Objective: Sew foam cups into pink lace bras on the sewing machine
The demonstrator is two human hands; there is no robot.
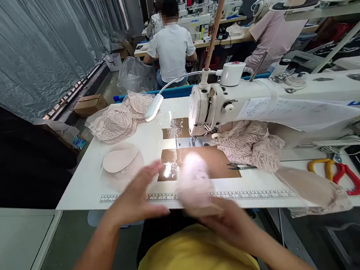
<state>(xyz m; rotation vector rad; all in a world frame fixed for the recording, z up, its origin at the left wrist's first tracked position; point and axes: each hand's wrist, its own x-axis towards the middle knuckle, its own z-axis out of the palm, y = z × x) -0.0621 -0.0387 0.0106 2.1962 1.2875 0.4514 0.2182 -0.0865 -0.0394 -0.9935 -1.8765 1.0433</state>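
A narrow gap parts the left hand (pixel 132 204) from the blurred pale fabric (pixel 195 188) at the right hand (pixel 229 223). Bare table (pixel 82 187) lies left of the left hand; pads (pixel 120 159) block just ahead. Snips (pixel 243 166), lace (pixel 250 143) obstruct ahead-right of the right hand.

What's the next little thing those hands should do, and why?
Perhaps the left hand should help hold the pale pink piece. The right hand seems to hold it alone, blurred, in front of the sewing machine, while the left is open and empty beside it.
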